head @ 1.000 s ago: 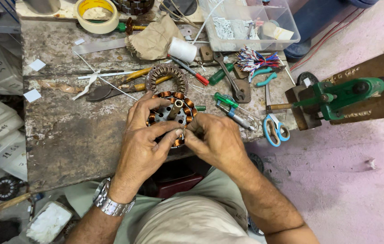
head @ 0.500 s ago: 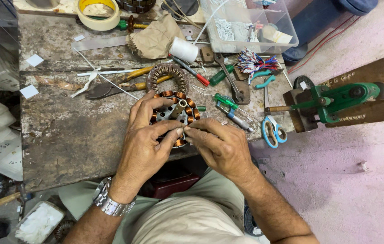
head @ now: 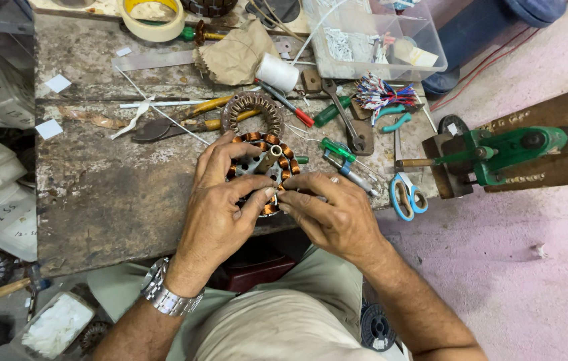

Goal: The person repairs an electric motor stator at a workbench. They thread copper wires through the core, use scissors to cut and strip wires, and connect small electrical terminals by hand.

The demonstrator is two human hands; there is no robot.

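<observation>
Soft, even light fills the room, bright enough that nothing sits in darkness, and shadows under the tools stay faint and short. The pale floor [head: 531, 267] on the right looks a little washed out. The centre of the workbench [head: 110, 200] is sharp; towards the edges the wide lens bends and stretches things, and the near left corner softens.

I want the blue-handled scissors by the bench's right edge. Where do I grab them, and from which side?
Take the blue-handled scissors by their handle loops, coming from the near right. The loops lie at the bench's front right edge, facing the open floor, while the blades point back toward the green screwdrivers and other tools. The right hand is closest, though both it and the left hand are on the copper-wound stator.
</observation>
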